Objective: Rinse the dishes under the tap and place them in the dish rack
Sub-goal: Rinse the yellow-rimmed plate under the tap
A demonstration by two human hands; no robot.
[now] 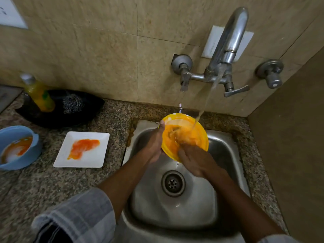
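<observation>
A yellow bowl (198, 132) is held tilted over the steel sink (224, 155), with water from the tap (228, 48) falling into it. My left hand (155, 144) grips the bowl's left rim, thumb over the edge. My right hand (194, 159) lies on the bowl's lower edge with its fingers inside, blurred against the wet inner surface. A white square plate (95, 155) smeared with orange sauce rests on the counter left of the sink. Farther left stands a blue bowl (33, 148) with orange residue. No dish rack is in view.
A black tray (82, 118) at the back left holds a yellow soap bottle (39, 95) and a steel scrubber (72, 103). Two tap handles (235, 91) and a separate valve (272, 79) stick out of the tiled wall. A brown wall borders the right side.
</observation>
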